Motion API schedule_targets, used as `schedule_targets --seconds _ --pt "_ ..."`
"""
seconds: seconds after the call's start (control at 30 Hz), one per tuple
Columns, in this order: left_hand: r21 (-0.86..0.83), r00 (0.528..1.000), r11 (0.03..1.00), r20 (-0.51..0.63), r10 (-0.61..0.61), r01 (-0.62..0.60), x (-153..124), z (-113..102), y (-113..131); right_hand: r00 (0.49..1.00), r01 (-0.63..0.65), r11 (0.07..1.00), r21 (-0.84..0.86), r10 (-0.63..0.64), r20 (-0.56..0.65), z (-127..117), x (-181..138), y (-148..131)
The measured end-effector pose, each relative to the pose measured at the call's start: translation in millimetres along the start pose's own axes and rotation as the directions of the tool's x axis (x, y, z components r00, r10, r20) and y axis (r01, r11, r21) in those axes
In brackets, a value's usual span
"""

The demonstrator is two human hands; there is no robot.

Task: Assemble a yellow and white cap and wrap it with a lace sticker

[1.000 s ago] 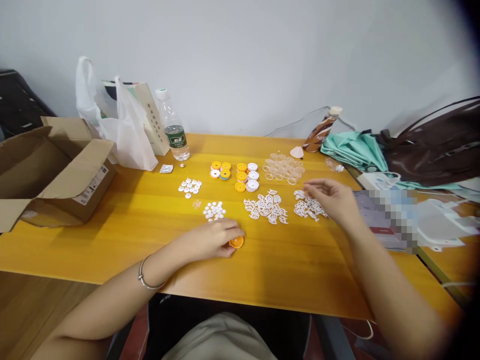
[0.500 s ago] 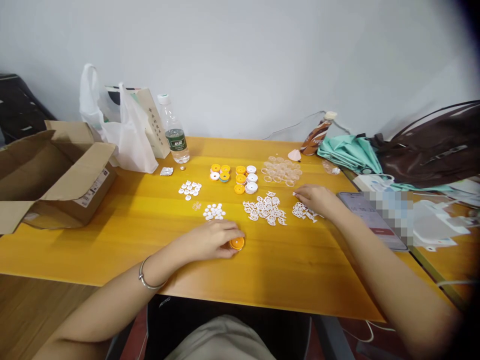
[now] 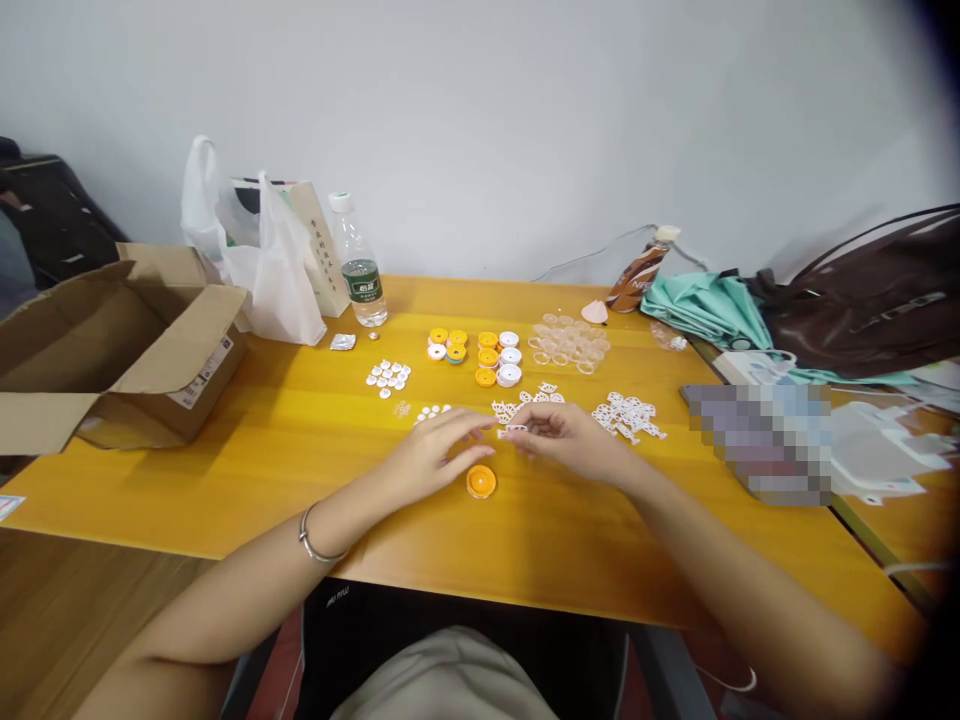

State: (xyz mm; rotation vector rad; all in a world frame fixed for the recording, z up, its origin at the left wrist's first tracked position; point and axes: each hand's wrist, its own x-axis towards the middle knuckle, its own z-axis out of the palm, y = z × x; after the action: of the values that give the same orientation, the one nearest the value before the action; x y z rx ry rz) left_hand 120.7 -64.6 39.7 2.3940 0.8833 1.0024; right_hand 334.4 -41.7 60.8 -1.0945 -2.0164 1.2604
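A small white openwork plastic piece (image 3: 513, 430) is pinched in the fingertips of my right hand (image 3: 562, 438), above the middle of the table. Facing it, my left hand (image 3: 442, 450) has its thumb and fingers apart, with nothing between them. Just below both hands, an orange round cup-shaped part (image 3: 481, 482) lies on the table, untouched. Behind my right hand is a pile of white openwork pieces (image 3: 551, 396), partly covered by it. A second white pile (image 3: 628, 414) lies to the right. Small white caps (image 3: 433, 412) are partly hidden behind my left hand.
Orange and white round parts (image 3: 498, 358) stand in rows beyond my hands, beside clear rings (image 3: 570, 340). White discs (image 3: 388, 377) lie to the left. A cardboard box (image 3: 172, 360), a water bottle (image 3: 362, 270) and a brown bottle (image 3: 641, 272) stand around. A phone (image 3: 750, 440) lies right.
My left hand has let go of the orange round part and risen with its fingers spread. My right hand has come left from the right-hand pile, carrying a white openwork piece.
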Motion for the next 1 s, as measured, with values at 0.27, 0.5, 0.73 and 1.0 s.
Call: schedule_targets --seconds 0.27,0.5,0.73,1.0 --pt "0.056 0.994 0.997 -0.093 0.057 -0.052 1.6 -3.4 -5.6 0.999 -0.022 0.981 0.192 0.028 -0.027 14.1 8.7 -11.7" --pt "0.252 0.954 0.943 -0.152 0.259 -0.216 10.1 -18.5 -16.8 0.900 0.016 0.981 -0.195 -0.098 -0.424 -17.9 13.7 10.9" --pt "0.451 0.910 0.851 -0.172 0.378 -0.269 -1.1 -17.4 -46.7 0.960 0.199 0.850 -0.488 -0.269 -0.077 -16.9 14.5 43.8" --pt "0.481 0.889 0.810 -0.125 0.441 -0.334 -3.9 -14.5 -41.4 0.960 0.276 0.789 -0.549 -0.255 0.116 -12.8 10.2 46.2"
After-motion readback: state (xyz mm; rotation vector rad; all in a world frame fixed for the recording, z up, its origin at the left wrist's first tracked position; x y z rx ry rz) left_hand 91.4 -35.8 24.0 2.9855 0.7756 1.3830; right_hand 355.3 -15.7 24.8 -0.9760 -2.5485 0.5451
